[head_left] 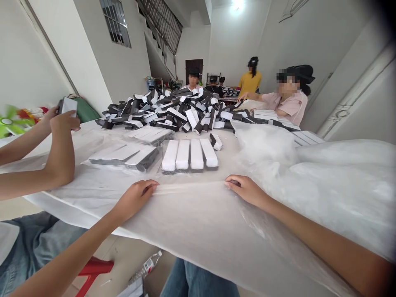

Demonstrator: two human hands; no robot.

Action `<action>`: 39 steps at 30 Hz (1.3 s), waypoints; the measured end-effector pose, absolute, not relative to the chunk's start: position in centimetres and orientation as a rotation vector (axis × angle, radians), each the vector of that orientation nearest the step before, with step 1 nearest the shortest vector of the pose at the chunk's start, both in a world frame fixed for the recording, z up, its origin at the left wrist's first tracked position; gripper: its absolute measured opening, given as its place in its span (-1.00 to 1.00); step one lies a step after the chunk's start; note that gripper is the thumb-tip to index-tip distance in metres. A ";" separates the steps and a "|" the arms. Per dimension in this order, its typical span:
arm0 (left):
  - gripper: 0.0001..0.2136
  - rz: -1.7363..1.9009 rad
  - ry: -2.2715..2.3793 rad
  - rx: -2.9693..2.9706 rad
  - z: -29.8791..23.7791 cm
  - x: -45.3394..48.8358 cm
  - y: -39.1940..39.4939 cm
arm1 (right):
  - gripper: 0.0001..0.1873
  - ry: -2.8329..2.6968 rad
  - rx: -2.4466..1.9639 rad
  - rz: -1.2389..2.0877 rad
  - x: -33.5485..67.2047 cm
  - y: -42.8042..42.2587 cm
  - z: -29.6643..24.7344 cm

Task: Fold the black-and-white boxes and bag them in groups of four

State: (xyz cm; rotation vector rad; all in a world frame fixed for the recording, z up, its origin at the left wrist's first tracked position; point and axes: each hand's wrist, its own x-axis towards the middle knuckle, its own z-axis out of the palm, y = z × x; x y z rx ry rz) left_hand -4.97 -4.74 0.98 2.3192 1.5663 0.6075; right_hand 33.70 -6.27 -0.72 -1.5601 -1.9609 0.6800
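Note:
My left hand (137,198) is closed in a pinch on the near edge of a clear plastic bag (192,187). Across from it, my right hand (244,189) pinches the same edge, and the plastic is stretched between them. Just beyond lie several long white boxes (183,154) side by side, with dark undersides, apparently inside the bag. One small black-and-white box (215,141) rests behind their right end. To the left are flat plastic packs (123,156) of similar boxes.
A big heap of black-and-white boxes (173,109) covers the table's far side. Piled clear plastic bags (340,177) lie at right. At left, a co-worker's hands (66,117) hold a box. A person in pink (293,101) sits at far right. A red stool (95,268) stands below.

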 end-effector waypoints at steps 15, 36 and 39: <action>-0.65 0.490 1.386 2.674 0.9 -4.9 -5.1 | -0.74 -2.250 -1.327 0.034 33.7 -6.4 -1.5; -0.80 0.652 1.699 2.129 0.6 -4.4 -2.5 | -0.85 -1.908 -1.638 0.531 33.6 -2.6 -1.9; -0.85 0.634 1.746 2.218 0.3 -4.1 -2.2 | -0.89 -2.008 -1.609 0.276 33.1 -2.8 -2.6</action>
